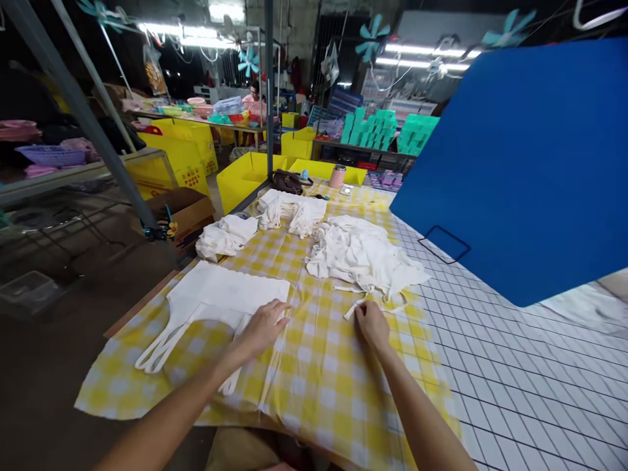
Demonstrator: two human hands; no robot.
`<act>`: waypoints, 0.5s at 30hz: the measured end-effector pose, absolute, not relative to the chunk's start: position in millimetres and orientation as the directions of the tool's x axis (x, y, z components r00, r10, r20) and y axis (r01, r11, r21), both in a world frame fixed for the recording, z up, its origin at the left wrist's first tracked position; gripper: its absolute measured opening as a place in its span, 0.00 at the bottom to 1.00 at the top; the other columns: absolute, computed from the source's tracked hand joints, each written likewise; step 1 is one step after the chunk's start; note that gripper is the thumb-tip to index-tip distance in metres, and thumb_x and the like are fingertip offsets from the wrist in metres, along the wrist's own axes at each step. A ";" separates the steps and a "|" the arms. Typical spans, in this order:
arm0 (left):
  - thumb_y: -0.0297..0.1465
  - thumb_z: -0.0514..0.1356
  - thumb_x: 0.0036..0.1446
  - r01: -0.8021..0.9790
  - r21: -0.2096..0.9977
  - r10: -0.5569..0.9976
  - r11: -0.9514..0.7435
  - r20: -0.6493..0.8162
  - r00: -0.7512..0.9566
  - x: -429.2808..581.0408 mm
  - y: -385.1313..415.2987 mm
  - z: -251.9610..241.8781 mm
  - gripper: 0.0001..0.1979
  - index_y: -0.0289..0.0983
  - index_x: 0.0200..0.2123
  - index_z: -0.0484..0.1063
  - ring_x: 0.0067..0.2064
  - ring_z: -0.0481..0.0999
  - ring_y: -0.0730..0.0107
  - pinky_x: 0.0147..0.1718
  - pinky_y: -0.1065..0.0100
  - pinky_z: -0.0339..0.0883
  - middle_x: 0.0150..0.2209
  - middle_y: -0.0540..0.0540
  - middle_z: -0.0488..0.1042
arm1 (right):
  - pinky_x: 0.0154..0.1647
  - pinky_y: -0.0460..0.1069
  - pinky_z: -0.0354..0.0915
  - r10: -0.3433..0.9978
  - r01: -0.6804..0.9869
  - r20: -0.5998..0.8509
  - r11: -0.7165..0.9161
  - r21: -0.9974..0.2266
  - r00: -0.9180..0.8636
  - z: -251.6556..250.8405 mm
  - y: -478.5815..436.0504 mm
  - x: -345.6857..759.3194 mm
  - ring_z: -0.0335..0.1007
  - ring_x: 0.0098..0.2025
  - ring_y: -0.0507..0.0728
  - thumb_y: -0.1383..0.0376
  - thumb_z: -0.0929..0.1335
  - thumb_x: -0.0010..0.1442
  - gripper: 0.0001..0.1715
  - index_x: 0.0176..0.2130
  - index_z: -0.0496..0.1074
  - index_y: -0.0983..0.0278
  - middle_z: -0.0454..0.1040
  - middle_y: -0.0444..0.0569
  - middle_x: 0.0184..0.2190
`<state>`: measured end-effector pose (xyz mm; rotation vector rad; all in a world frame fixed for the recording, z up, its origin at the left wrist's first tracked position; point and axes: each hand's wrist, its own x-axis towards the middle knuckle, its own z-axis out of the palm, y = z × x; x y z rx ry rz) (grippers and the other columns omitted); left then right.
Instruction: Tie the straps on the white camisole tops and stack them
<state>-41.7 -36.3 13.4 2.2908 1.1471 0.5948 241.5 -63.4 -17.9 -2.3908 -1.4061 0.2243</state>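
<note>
Two hands, bare, over one table (314, 376) spread with yellow-and-white checked cloth.

Left hand (265, 324): fingers bent, thumb apart, at the right end of a white garment (223, 288); whether it grips the fabric cannot be told. Garment laid flat towards the table's near left corner, body to the far side, straps running towards the near edge.

Right hand (373, 324): fingers curled closed at a white strap (352, 310), between the near edge and the heap; a pinch on the strap cannot be confirmed.

Heap (363, 252), one: white garments, crumpled, near the cloth's right edge, loose straps on its near side.

Pile (228, 237), one: white, bunched, along the left edge, beyond the flat garment.

Stack (294, 208), one: white garments, layered, farther along, right of the pile.

Towards the far edge: one dark bag (288, 182); one pink flask (338, 176), upright.
</note>
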 end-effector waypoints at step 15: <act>0.34 0.57 0.49 0.280 0.950 0.645 0.136 -0.299 0.704 84.2 -70.9 1.7 0.17 0.32 0.42 0.69 0.29 0.70 0.73 0.31 0.71 0.63 0.29 0.49 0.71 | 0.33 0.48 0.58 0.968 0.884 0.072 -0.185 -0.430 0.239 -1.3 -82.4 286.0 0.63 0.36 0.56 0.70 0.59 0.57 0.08 0.27 0.63 0.63 0.64 0.50 0.34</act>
